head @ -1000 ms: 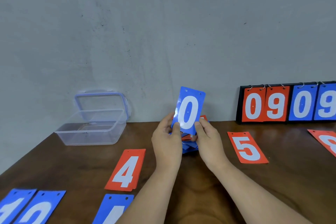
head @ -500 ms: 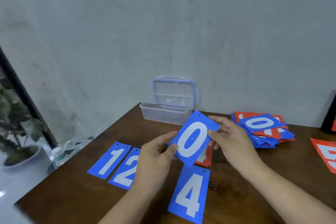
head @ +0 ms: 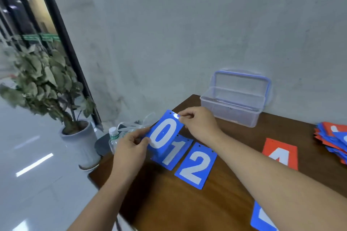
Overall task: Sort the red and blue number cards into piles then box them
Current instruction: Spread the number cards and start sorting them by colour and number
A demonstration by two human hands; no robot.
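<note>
The clear plastic box [head: 228,111] sits at the tabletop's [head: 187,204] far edge, with its blue-rimmed lid [head: 242,80] raised against the wall. Near the left edge, the left hand [head: 129,148] pinches the blue 0 card's [head: 164,133] lower edge and the right hand [head: 199,124] pinches its top corner. The card is tilted over the blue 1 card [head: 174,155], which lies beside the blue 2 card [head: 197,165].

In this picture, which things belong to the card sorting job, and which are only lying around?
Belong to the job: blue 0 card, pinched by left hand and right hand; blue 1 card and blue 2 card lying flat; red 4 card; mixed card pile; open clear box.
Just lying about: water bottle and potted plant, both off the table.
</note>
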